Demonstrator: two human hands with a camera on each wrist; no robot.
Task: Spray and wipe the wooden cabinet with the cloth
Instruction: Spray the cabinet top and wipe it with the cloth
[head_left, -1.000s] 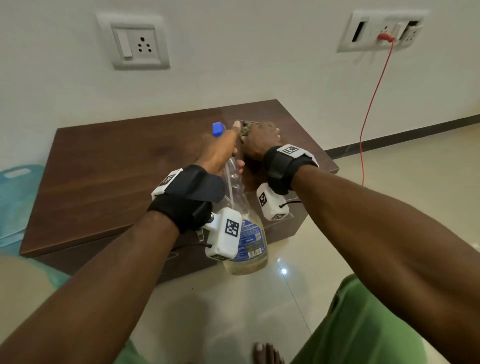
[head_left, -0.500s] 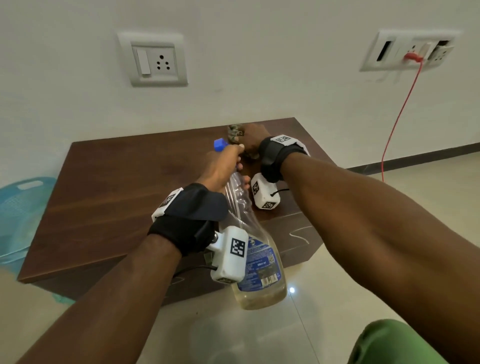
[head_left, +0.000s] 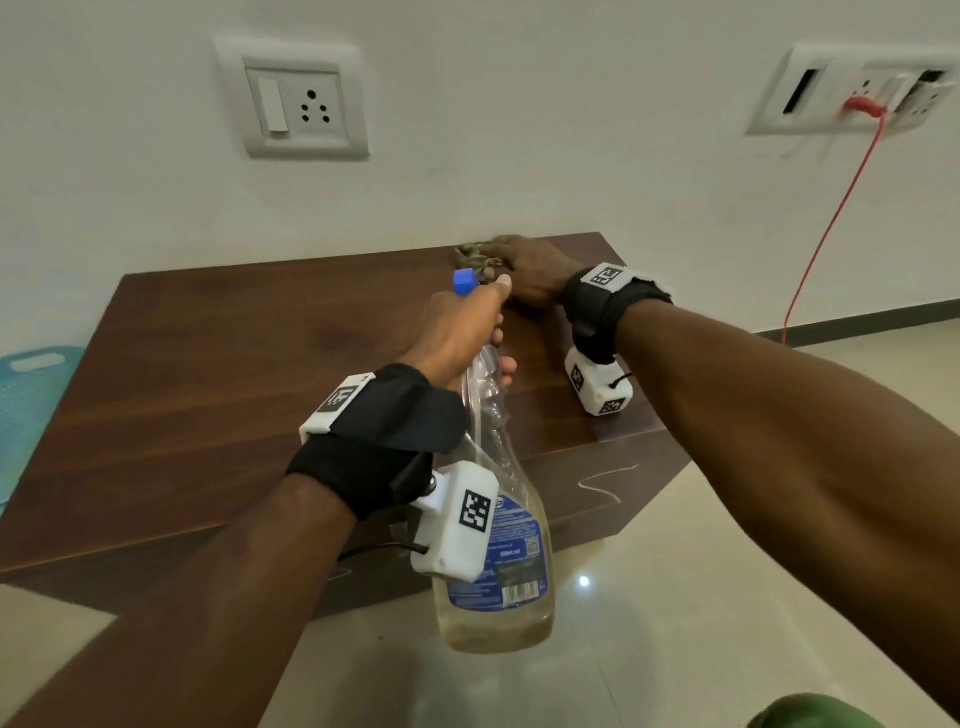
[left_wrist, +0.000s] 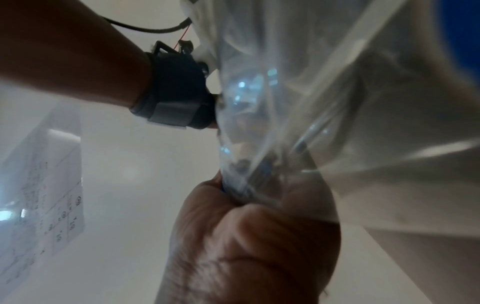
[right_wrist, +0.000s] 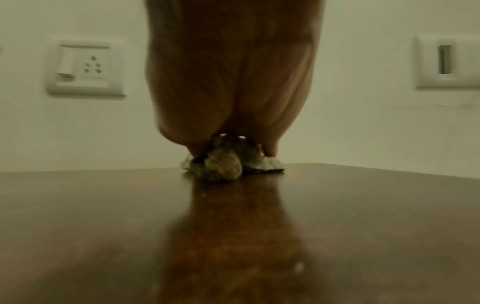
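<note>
White wall w/ socket plate, red cable, glossy tile floor

Glossy wooden cabinet, crumpled cloth

I'm seeing soft, dim indoor light on the head view, one small glare spot on the floor tiles, straight lines bowing at the edges. My left wrist view is hazy, the spray bottle blurred. Right wrist view: greenish, smeared.

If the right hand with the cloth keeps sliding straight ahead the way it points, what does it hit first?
Probably the white wall: the right hand and cloth are already near the cabinet top's back edge.
</note>
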